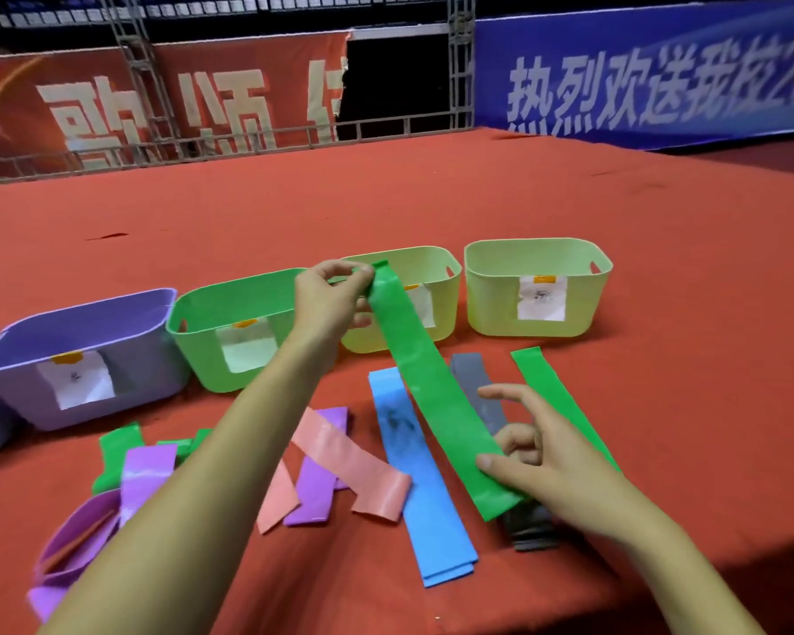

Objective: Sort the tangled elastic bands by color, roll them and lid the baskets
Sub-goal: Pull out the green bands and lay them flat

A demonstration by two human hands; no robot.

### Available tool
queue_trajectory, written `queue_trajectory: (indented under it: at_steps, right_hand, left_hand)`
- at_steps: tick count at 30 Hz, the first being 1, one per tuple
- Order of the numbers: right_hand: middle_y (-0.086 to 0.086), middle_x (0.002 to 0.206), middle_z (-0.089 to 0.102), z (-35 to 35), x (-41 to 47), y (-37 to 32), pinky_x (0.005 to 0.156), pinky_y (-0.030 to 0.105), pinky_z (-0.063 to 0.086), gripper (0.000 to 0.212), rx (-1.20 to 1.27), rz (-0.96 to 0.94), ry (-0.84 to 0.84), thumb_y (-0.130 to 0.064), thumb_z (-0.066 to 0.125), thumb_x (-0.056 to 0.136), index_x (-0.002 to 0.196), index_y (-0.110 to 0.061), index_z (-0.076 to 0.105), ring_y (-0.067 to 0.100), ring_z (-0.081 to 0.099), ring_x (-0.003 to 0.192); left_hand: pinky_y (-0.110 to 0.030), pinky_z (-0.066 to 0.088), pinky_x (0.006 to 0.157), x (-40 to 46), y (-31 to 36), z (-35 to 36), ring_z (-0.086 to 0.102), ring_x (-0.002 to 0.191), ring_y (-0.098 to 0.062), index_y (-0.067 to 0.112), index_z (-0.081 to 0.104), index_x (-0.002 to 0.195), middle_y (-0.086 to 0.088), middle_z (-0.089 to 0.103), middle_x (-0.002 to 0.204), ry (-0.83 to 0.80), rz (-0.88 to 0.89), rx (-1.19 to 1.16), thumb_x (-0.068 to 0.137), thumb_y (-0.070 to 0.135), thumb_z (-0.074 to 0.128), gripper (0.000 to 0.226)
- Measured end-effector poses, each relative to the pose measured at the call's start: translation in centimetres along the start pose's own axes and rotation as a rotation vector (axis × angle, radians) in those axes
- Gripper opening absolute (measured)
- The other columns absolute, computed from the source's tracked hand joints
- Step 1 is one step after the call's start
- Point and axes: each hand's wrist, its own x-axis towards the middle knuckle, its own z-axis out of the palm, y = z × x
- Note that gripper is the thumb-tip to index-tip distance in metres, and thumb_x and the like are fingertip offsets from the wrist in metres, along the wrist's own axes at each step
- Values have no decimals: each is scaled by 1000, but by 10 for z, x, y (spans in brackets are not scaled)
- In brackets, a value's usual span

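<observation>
Left hand (335,300) up high, thumb and fingertips pinching the far end of the long green band (436,396), right in front of the green basket (230,323). Right hand (537,456) down low and to the right of that basket, thumb pressing the band's near end, the other fingers spread and relaxed, not closed around anything. The band runs taut between the two, sloping over the blue band (427,488) and the grey band (487,396).

Here's the risk: that right thumb only pins the end. Any more pull from the left hand and the elastic likely slips free and snaps toward the green basket, or flicks the loose bands underneath out of order. Rolling from the pinched end could also go crooked if the tension drops on one edge.

A second green band (564,405) lies further right of the basket. The pink band (349,456) crosses a purple band (322,469) below the basket, still overlapping. The purple basket (65,355) sits left of the green one, two pale yellow baskets (537,286) to its right. No lids in view.
</observation>
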Motion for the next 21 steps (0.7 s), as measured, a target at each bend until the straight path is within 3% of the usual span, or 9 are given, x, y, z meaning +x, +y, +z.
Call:
queue_trajectory:
  at_steps: [5,11,14,17,21]
  right_hand:
    - [1,76,57,-41,-18,6,61,23,41,59,-26,64,48,-1,76,93,136,-33,53,14,48,62]
    - [-1,79,59,-72,-33,19,56,25,43,24,-172,216,38,-4,81,87,100,-23,74,10,49,54]
    - [5,91,64,-85,-41,24,56,32,54,24,-140,307,68,-5,85,85,101,-20,75,16,59,55]
    - [10,106,63,-99,-47,30,54,28,54,25,-163,370,128,-5,86,84,102,-18,75,12,59,53]
    - [7,105,60,-109,-53,37,54,26,53,26,-191,431,158,-8,85,86,106,-20,74,11,57,52]
  left_hand:
    - [-27,58,53,11,-13,73,67,53,-12,12,70,92,-6,71,82,-88,-47,61,99,11,64,9]
    - [-40,61,62,17,-49,141,63,65,-24,16,68,79,-8,70,81,-143,-60,166,97,9,68,19]
    - [-36,61,55,18,-73,169,60,52,-21,9,72,89,-16,71,87,-221,-86,165,98,5,71,10]
    - [-28,59,46,16,-92,192,65,50,-14,6,71,92,-16,71,88,-267,-134,166,99,4,73,7]
    - [-38,64,61,20,-114,207,74,66,-26,13,77,83,-19,79,92,-306,-126,291,94,8,81,13]
